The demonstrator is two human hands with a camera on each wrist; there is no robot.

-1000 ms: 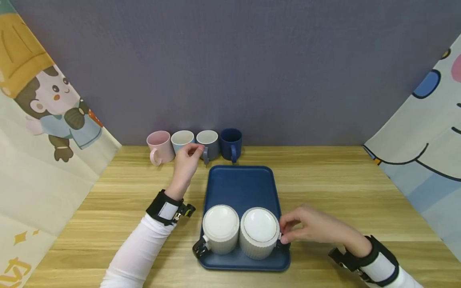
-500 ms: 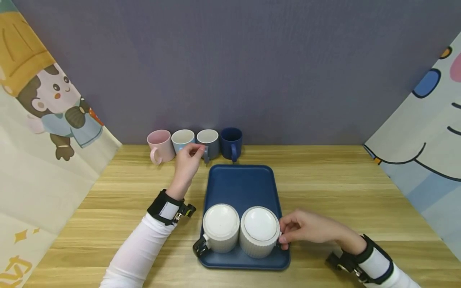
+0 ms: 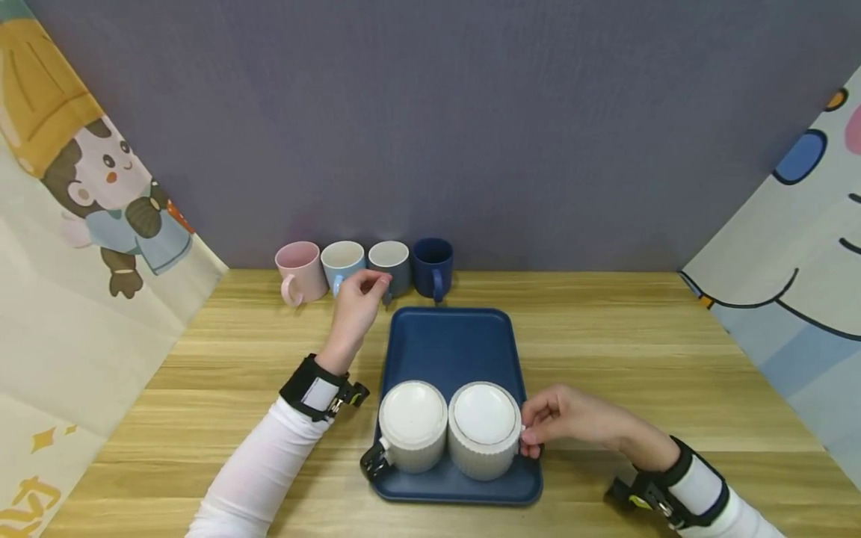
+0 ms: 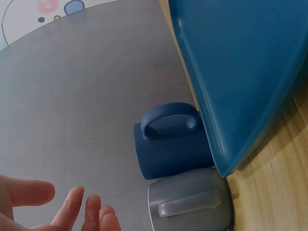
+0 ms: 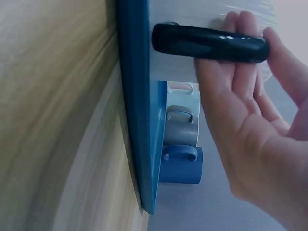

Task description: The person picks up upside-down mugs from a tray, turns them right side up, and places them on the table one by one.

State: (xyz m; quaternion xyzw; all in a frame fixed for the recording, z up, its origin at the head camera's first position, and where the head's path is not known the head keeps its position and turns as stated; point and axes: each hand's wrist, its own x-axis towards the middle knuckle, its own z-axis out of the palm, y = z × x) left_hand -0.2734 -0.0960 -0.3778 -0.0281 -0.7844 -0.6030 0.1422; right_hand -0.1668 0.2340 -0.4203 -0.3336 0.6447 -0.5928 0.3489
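Note:
Two ribbed off-white mugs with black handles stand upside down on the near half of a blue tray (image 3: pixel 449 344). My right hand (image 3: pixel 584 420) holds the right mug (image 3: pixel 486 418) by its handle (image 5: pixel 209 43), with fingers behind the handle and the thumb at its outer end. The left mug (image 3: pixel 413 426) has its handle pointing to the near left. My left hand (image 3: pixel 355 302) hovers in front of the light blue mug (image 3: pixel 343 258) and the grey mug (image 3: pixel 390 263). In the left wrist view its thumb and fingers are apart, with nothing between them.
Along the grey back wall, a pink mug (image 3: pixel 300 269) and a dark blue mug (image 3: pixel 433 267) complete an upright row with the light blue and grey ones. The wooden table (image 3: pixel 625 336) surrounds the tray. Printed cloths hang at both sides.
My left hand has shifted slightly to the right. My right hand and the right mug have moved slightly away from me, and the mug's base looks a little higher in view.

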